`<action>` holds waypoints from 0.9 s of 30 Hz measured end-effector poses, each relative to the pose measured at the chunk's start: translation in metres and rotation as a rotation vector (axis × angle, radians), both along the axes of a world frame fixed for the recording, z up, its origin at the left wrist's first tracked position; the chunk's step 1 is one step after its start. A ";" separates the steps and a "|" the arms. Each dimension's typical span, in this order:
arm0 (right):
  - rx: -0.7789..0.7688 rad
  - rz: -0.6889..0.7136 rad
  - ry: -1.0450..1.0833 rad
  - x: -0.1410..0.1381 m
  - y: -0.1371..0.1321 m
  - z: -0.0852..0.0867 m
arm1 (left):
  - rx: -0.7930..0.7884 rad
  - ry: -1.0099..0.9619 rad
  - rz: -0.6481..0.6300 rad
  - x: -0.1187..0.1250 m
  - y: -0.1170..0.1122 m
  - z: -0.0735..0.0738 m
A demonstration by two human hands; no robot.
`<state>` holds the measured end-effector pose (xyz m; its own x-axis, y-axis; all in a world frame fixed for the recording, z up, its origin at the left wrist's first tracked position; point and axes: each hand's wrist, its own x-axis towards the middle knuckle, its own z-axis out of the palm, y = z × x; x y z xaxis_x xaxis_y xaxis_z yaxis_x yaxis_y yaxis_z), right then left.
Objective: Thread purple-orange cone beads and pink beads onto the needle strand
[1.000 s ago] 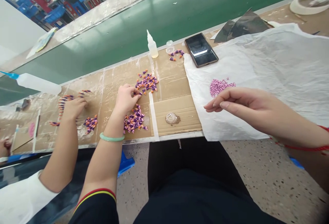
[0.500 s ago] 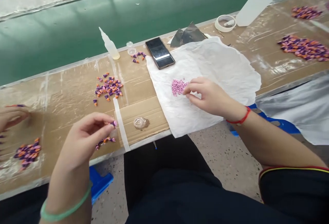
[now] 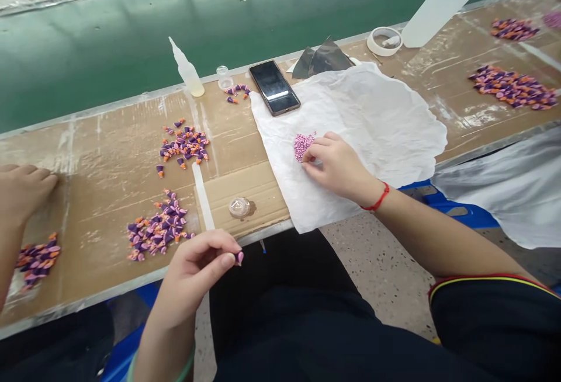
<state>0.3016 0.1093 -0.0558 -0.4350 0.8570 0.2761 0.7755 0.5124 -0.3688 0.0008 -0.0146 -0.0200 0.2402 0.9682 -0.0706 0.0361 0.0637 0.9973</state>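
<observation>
My left hand [image 3: 195, 271] hangs off the front edge of the cardboard-covered bench [image 3: 109, 160], thumb and forefinger pinched on one small purple piece [image 3: 239, 257]. My right hand [image 3: 335, 163] rests on a crumpled white sheet [image 3: 377, 119], its fingertips closed at the edge of a little heap of pink beads [image 3: 301, 143]; whether it holds a bead is hidden. Two heaps of purple-and-orange pieces lie on the cardboard, one near the front [image 3: 155, 230] and one farther back [image 3: 184, 143].
A glue bottle [image 3: 187, 70], a small clear pot [image 3: 225, 76], a phone [image 3: 274, 87], a clear lid [image 3: 239, 207] and a tape roll [image 3: 384, 40] lie on the bench. Another person's hand [image 3: 21, 189] rests at the left. More purple heaps [image 3: 512, 87] lie far right.
My left hand has drawn back from above the front heap to off the bench edge, still pinching a purple piece. My right hand has closed in on the pink beads.
</observation>
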 end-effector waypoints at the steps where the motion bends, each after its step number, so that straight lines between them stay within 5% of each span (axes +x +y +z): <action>1: 0.011 -0.002 -0.010 -0.001 0.001 -0.001 | -0.009 0.009 -0.002 0.003 -0.002 -0.001; 8: 0.098 0.064 -0.156 -0.005 0.000 -0.003 | -0.039 0.082 -0.012 0.025 -0.008 0.001; 18: 0.147 0.482 0.066 -0.026 -0.049 0.059 | 0.053 0.192 -0.001 0.071 0.030 0.016; 27: 0.339 0.532 -0.065 -0.032 -0.064 0.070 | 0.046 0.107 -0.049 0.072 0.027 0.022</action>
